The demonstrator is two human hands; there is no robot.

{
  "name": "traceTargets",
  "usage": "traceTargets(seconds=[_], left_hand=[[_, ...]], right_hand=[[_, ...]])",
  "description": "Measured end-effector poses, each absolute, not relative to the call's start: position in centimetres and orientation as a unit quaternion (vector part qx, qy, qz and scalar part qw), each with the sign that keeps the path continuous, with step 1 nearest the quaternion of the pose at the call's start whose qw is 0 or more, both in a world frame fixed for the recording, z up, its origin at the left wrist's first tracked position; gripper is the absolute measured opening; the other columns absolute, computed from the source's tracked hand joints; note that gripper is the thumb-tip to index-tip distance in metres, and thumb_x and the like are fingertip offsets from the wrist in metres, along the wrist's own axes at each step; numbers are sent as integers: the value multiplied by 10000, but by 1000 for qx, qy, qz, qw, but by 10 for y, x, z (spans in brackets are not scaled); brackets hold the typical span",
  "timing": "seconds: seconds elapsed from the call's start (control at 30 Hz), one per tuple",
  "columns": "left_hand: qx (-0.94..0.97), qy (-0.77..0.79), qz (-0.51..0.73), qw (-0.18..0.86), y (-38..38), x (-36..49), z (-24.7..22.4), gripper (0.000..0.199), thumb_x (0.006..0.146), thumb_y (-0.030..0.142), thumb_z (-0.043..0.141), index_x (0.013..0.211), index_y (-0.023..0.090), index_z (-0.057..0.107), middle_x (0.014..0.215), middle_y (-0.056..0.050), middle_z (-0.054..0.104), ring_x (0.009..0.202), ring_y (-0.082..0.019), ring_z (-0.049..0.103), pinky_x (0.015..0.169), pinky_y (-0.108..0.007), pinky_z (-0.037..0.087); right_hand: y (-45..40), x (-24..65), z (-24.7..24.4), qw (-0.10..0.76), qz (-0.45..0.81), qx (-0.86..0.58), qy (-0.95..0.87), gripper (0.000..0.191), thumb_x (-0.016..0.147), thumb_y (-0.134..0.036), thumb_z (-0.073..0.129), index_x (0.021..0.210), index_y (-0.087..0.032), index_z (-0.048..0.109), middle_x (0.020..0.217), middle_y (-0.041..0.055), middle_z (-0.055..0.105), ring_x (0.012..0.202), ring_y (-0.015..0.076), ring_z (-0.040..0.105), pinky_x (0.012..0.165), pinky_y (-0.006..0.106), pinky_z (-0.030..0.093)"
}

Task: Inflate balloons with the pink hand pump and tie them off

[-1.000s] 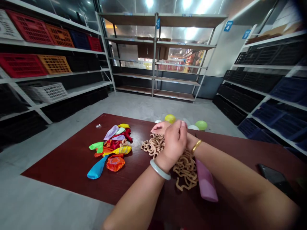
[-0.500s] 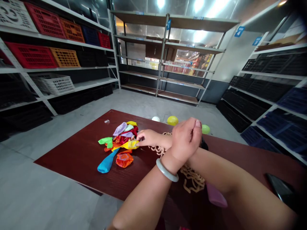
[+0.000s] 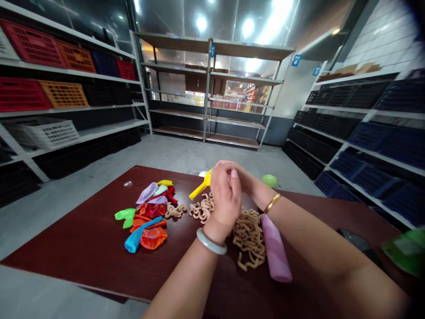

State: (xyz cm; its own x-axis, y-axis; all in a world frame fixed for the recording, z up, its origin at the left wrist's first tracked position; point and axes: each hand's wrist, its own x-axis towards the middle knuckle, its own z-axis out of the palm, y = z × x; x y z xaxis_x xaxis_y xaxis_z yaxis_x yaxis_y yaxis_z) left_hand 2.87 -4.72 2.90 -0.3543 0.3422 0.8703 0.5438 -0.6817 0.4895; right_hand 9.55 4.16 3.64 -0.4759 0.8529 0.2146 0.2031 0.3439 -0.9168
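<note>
My left hand [image 3: 226, 195], with a pale bangle at its wrist, is closed in a fist above the table. What lies inside its fingers is hidden. Against it, behind and above, is my right hand [image 3: 239, 172], closed, with a gold bracelet on that arm. From between the hands a limp yellow balloon [image 3: 200, 186] sticks out to the left. Below them lies a heap of tan curly strands [image 3: 249, 232], and a pink tube-shaped thing [image 3: 277, 252] rests beside it. Left of my hands lie several uninflated balloons, among them a blue balloon [image 3: 137, 237] and an orange balloon [image 3: 153, 238].
The dark red table [image 3: 89, 248] also bears a black phone [image 3: 360, 243]. A green object [image 3: 405, 250] shows at the right edge. On the floor past the table sits a round green balloon [image 3: 269, 180]. Shelves with crates [image 3: 63, 94] stand around.
My right hand has come back from the balloon pile to my left hand, bringing the yellow balloon. The view has turned slightly right, and the pink thing shows more fully.
</note>
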Motion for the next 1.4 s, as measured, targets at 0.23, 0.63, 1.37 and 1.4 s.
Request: traceTargets(seconds=[0.23,0.63,1.37,1.4], left_hand=[[-566,-515,-610,-206,-6,24,6,449,955,541,396,1075,161,604,1055,-150,675,984,-273,636,890,-411,459],[-504,-391,-413,-650,-23,55,-2,343,794,473,713,820,137,644,696,-32,642,564,-105,586,502,-189,421],[-161,-299,-692,-638,5,23,-6,161,955,149,500,931,112,656,993,-138,736,903,-192,731,743,-275,606],[-158,-296,-692,-639,5,23,-7,161,957,151,500,934,114,655,1002,-140,736,913,-195,731,754,-281,606]], right_hand=[[60,167,57,359,599,-273,-662,85,695,-240,611,745,-183,572,624,-45,540,559,115,549,533,231,487],[58,236,43,416,454,-429,-661,135,810,-249,579,917,-180,623,835,32,667,702,144,633,600,237,505],[0,282,-4,-1,195,-627,-754,421,817,-551,567,801,-163,729,742,113,732,696,247,687,602,305,460],[-1,283,-5,6,172,-628,-759,453,810,-583,567,838,-164,737,771,123,735,739,266,691,623,317,459]])
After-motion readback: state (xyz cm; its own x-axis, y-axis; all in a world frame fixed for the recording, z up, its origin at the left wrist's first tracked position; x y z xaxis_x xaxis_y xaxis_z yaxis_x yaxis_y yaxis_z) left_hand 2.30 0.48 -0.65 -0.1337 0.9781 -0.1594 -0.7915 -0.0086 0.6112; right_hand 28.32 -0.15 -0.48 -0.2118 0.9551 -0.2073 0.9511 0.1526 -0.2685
